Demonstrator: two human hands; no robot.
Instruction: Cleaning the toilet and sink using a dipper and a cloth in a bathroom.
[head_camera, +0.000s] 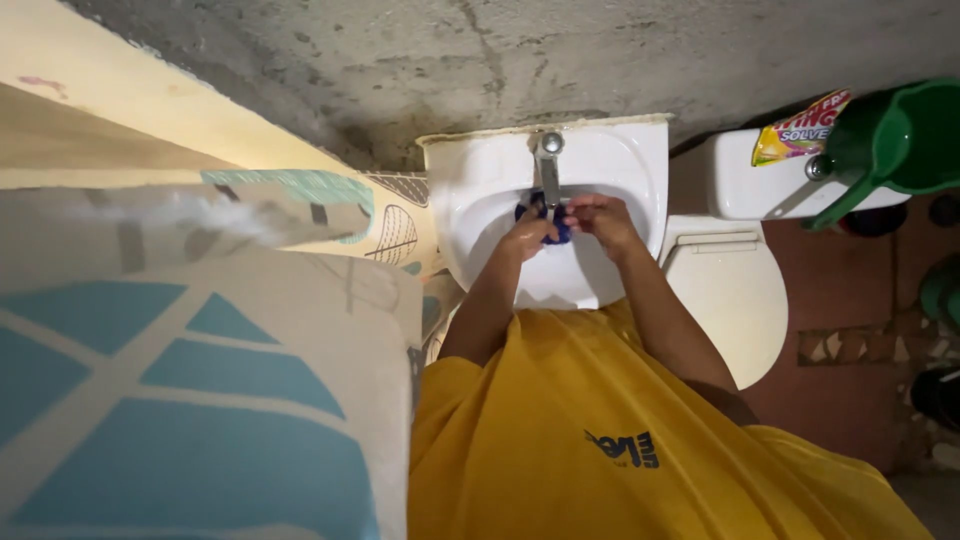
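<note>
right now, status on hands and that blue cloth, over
Left hand and right hand both gripping blue cloth. Cloth under tap, over sink. Nothing in the way.

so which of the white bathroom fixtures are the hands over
The white sink against the wall; both hands hold a dark blue cloth under its tap. The toilet sits untouched beside it.

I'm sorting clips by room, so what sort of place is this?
Most likely a small home bathroom: a white washbasin with a metal tap, a white toilet beside it, and a patterned curtain on the left.
</note>
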